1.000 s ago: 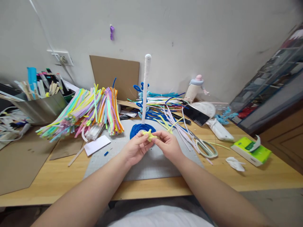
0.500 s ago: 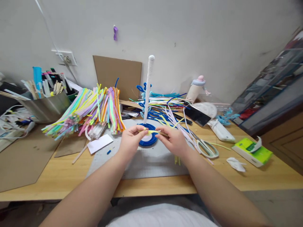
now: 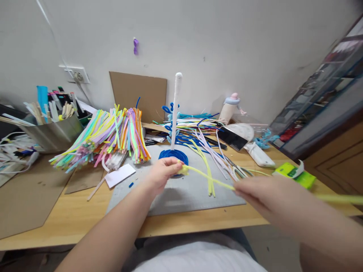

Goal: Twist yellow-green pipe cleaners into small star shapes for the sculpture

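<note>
Between my hands runs a yellow pipe cleaner (image 3: 208,176), stretched to the right. My left hand (image 3: 164,172) pinches its left end, where a small yellow bent part shows at the fingertips. My right hand (image 3: 263,192), blurred by motion, is closed around the strand farther right, and a length trails out past it to the right edge. Just behind my left hand stands a white wrapped stick (image 3: 175,109), upright on a round blue coiled base (image 3: 167,154) that my hand partly hides. More yellow pipe cleaners (image 3: 210,185) lie on the grey mat (image 3: 187,202).
A bundle of coloured pipe cleaners (image 3: 93,136) and a metal container (image 3: 53,134) of sticks stand left. Scissors (image 3: 239,172), a phone (image 3: 232,138), a white power bank-like block (image 3: 259,155) and a green tissue pack (image 3: 295,174) lie right. A bottle (image 3: 229,109) stands behind.
My right hand has swept away to the right, drawing the yellow pipe cleaner out long. My left hand stays near the blue base, slightly lower, still pinching. The view has shifted slightly.
</note>
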`<action>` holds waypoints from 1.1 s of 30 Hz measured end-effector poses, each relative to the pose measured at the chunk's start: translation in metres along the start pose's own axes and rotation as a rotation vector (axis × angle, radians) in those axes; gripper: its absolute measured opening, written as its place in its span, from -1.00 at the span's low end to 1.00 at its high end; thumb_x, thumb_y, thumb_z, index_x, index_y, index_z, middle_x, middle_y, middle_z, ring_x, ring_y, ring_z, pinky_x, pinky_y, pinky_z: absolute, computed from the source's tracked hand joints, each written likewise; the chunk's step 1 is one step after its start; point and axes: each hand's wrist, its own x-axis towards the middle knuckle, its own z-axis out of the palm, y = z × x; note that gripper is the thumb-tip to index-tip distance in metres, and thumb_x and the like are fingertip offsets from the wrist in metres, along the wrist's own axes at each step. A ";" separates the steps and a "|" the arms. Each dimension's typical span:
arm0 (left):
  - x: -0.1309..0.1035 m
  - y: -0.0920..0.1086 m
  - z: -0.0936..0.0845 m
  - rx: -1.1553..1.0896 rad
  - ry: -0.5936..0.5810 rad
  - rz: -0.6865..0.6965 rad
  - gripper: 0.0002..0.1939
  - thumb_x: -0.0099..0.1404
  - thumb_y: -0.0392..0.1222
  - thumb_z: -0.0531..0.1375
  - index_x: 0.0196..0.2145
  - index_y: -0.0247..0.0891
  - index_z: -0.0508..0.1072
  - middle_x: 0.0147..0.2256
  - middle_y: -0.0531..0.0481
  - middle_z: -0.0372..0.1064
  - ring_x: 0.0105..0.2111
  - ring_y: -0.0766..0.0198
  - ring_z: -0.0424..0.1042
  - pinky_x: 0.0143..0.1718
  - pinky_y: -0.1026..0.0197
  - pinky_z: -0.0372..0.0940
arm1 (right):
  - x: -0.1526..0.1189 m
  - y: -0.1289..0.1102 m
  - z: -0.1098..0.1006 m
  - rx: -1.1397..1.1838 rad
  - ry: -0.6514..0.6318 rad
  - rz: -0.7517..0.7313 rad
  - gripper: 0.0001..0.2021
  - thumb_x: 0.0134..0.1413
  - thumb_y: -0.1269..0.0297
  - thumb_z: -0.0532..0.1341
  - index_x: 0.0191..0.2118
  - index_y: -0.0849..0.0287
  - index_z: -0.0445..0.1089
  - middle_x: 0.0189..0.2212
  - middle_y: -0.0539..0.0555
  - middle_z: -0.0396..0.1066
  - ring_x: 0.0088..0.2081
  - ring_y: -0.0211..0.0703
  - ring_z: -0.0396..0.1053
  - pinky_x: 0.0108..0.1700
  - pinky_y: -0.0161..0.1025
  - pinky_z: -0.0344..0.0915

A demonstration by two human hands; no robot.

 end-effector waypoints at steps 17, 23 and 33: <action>0.010 -0.008 -0.011 0.144 0.021 -0.114 -0.71 -0.16 -0.10 0.40 -0.55 -0.38 0.49 -0.57 0.00 0.39 -0.54 0.39 0.29 -0.44 0.31 0.11 | 0.082 -0.035 0.090 0.997 -0.372 0.307 -0.94 0.02 0.37 0.13 -0.38 0.21 0.34 -0.60 -0.08 0.27 -0.59 -0.38 0.16 -0.54 -0.40 0.08; 0.018 -0.012 -0.015 -0.087 0.011 -0.128 -0.72 -0.10 -0.14 0.38 -0.47 -0.39 0.47 -0.51 0.00 0.39 -0.48 0.40 0.34 -0.37 0.33 0.20 | 0.089 -0.029 0.128 1.415 -0.315 0.437 -0.77 -0.10 0.14 0.26 -0.45 0.20 0.28 -0.71 -0.18 0.11 -0.73 -0.48 -0.10 -0.69 -0.42 -0.17; 0.015 -0.016 -0.009 -0.043 -0.049 0.001 -0.78 -0.02 -0.21 0.35 -0.42 -0.39 0.47 -0.44 -0.03 0.39 -0.43 0.37 0.36 -0.31 0.30 0.23 | 0.079 -0.027 0.136 1.545 -0.199 0.507 -0.75 -0.15 0.16 0.31 -0.41 0.21 0.33 -0.74 -0.19 0.06 -0.73 -0.48 -0.13 -0.69 -0.42 -0.23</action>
